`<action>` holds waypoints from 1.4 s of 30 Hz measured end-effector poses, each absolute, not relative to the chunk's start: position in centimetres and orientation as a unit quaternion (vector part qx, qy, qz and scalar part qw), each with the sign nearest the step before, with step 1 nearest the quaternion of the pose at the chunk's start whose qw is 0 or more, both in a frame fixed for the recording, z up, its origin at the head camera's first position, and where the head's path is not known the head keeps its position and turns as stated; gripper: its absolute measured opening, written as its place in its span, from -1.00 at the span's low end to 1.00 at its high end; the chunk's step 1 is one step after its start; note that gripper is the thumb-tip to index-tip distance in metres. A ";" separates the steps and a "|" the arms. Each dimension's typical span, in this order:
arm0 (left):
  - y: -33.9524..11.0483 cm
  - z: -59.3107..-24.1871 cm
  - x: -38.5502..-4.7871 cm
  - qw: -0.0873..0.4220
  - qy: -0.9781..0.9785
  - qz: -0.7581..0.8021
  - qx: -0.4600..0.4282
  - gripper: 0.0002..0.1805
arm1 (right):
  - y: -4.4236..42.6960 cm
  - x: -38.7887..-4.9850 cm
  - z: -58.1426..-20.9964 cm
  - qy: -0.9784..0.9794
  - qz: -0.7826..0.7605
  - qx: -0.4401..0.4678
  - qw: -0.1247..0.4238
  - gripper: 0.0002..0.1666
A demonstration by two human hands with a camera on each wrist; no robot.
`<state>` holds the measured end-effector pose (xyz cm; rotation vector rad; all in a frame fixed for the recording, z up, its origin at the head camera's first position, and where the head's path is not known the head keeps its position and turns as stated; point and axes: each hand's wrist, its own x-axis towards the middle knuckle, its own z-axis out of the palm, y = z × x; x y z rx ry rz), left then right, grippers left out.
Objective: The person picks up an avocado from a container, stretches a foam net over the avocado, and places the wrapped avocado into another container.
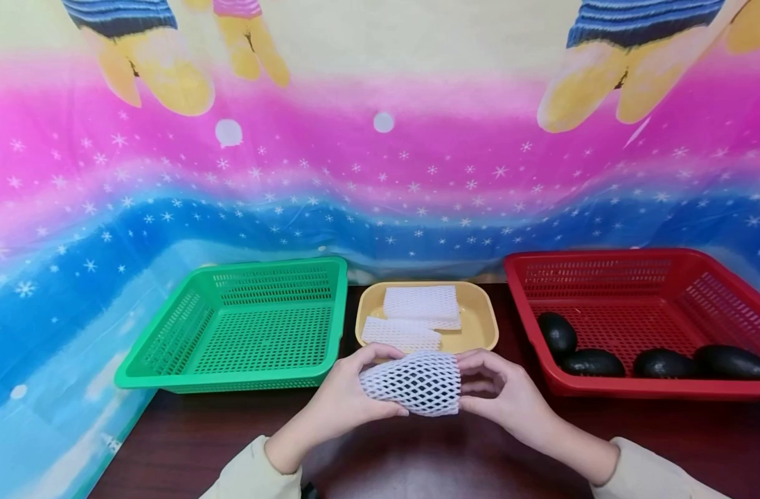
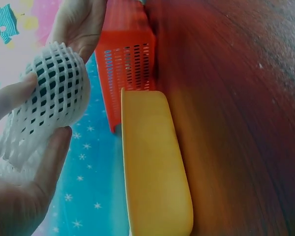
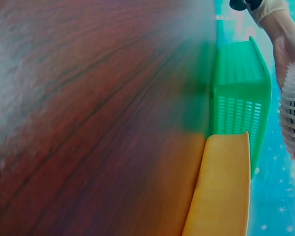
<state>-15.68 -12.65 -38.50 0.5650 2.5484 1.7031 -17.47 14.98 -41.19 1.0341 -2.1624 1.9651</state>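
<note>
A white foam net [image 1: 411, 383] with something dark inside is held up between both hands, in front of the yellow tray. The left hand [image 1: 348, 395] grips its left end, thumb below and fingers above. At its right end, the right hand [image 1: 510, 395] holds the net's edge between thumb and fingers. In the left wrist view the net [image 2: 54, 88] bulges round the dark thing, with the left hand's thumb and a finger on it. The right wrist view shows the net [image 3: 292, 110] only partly, at the right edge.
The yellow tray [image 1: 488, 326] behind the hands holds white foam nets [image 1: 420, 305]. On the left stands a green basket [image 1: 230, 380] with nothing in it. The red basket [image 1: 654, 387] at right holds several dark avocado-like fruits [image 1: 593, 363]. A patterned cloth hangs behind.
</note>
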 end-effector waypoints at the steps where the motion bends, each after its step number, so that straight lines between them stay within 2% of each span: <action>1: -12.6 -38.5 -15.7 0.015 0.817 0.548 0.179 -0.31 | 14.9 -17.4 -41.2 -0.694 0.635 0.337 0.027 -0.53; 13: -12.7 -38.8 -15.5 0.034 0.805 0.555 0.209 -0.14 | 14.3 -16.8 -41.2 -0.697 0.620 0.352 0.075 -0.60; 23: -12.6 -39.0 -15.5 0.032 0.824 0.514 0.236 -0.05 | 14.0 -16.9 -41.4 -0.693 0.630 0.346 0.052 -0.66; 42: -12.4 -38.6 -15.5 0.031 0.865 0.415 0.279 -0.08 | 13.8 -17.5 -40.6 -0.737 0.560 0.377 0.035 -0.73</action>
